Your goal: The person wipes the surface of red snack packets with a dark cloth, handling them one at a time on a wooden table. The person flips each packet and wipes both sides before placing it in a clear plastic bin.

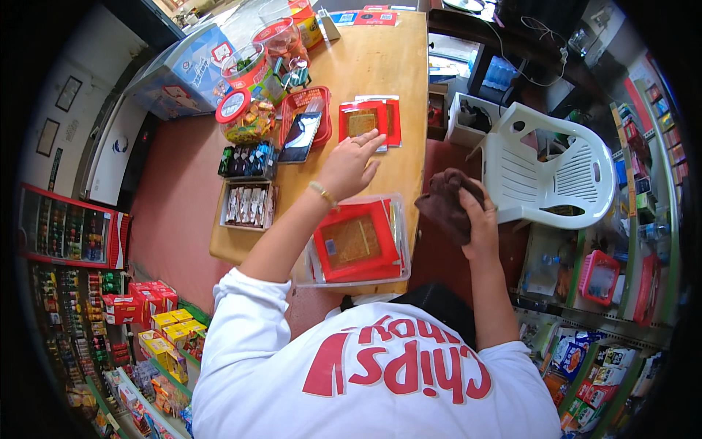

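Note:
My left hand (351, 164) is over the wooden table, its fingertips at the lower edge of red-bordered packets (370, 112) with brown-gold middles. It grips nothing; whether it touches them is hard to tell. My right hand (481, 217) holds a bunched dark brown cloth (452, 204) just off the table's right edge. Close to my body, a clear plastic tray (405, 241) holds a stack of similar red-bordered packets (356, 241). Left of my left hand, a smartphone (299, 137) leans on a red plastic basket (328, 118).
Candy jars (247, 118) line the left side of the wooden table (384, 55), above a box of wrapped sticks (247, 206). A white plastic chair (548, 170) stands at the right, before stocked shelves. A drinks fridge (71, 228) is at the far left.

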{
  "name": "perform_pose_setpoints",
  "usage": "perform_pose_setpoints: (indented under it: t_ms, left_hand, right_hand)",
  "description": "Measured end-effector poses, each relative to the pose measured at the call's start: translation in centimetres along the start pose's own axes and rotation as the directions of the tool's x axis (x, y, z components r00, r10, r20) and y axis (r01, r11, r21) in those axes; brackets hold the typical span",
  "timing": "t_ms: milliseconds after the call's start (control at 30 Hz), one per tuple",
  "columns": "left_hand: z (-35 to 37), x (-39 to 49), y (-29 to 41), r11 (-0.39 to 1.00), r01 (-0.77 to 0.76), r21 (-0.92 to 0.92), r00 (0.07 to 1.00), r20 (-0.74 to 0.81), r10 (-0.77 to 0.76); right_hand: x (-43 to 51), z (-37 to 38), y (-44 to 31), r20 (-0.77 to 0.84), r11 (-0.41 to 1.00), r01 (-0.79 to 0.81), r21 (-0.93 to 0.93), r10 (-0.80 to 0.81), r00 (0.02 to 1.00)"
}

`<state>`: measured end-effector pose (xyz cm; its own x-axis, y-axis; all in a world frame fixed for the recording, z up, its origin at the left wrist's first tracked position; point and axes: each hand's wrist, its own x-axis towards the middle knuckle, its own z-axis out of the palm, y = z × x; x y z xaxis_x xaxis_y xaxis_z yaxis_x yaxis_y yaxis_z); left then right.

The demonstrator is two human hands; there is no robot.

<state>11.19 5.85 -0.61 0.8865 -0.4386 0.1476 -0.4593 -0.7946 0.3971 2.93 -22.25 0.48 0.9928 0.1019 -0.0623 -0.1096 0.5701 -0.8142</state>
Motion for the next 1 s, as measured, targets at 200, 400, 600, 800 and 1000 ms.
perform_pose_setpoints:
  t_ms: [200, 400, 600, 800, 1000]
  left_hand:
    - [4.8, 6.1, -4.9, 0.85, 0.127, 0.512, 0.933, 0.23, -0.278]
    - [6.6, 6.6, -5.4, 0.835, 0.105, 0.54, 0.903, 0.301, -0.308]
    - [7.4, 5.7, -6.3, 0.834, 0.012, 0.551, 0.932, 0.295, -0.209]
    - [5.6, 5.6, -5.4, 0.892, 0.16, 0.422, 0.946, 0.193, -0.262]
    - [-0.1, 4.0, 1.8, 0.984, -0.067, 0.163, 0.9, -0.416, 0.13]
  right_hand:
    - [-0.6, -1.4, -0.3, -0.001, 0.996, 0.027, -0.08, -0.027, 1.0]
    - [-0.4, -3.2, -1.0, -0.086, 0.997, 0.017, -0.074, -0.023, 0.996]
    - [0.5, -2.5, 0.2, -0.013, 0.999, -0.047, 0.008, 0.047, 0.999]
    - [1.0, -3.0, 1.6, -0.038, 0.973, -0.22, 0.069, 0.223, 0.974]
    - [0.9, -4.3, 2.3, 0.083, 0.823, -0.42, 0.382, 0.422, 0.903]
